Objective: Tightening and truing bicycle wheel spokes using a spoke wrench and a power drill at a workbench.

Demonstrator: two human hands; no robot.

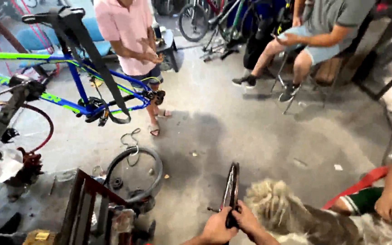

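Both my hands grip a bicycle wheel (232, 188) standing upright on its edge on the concrete floor, seen nearly edge-on, with a dark rim and thin spokes. My left hand (215, 227) holds the near part of the rim from the left. My right hand (247, 219) clasps it from the right, fingers wrapped over the rim. A loose black tyre (134, 174) lies flat on the floor to the left of the wheel.
A blue and green bicycle frame (75, 102) hangs on a stand at left. A person in a pink shirt (130, 36) stands behind it. Another person sits on a stool (316, 45) at back right. A crouching person (296, 213) is close at my right. A rusty rack (89, 208) stands lower left.
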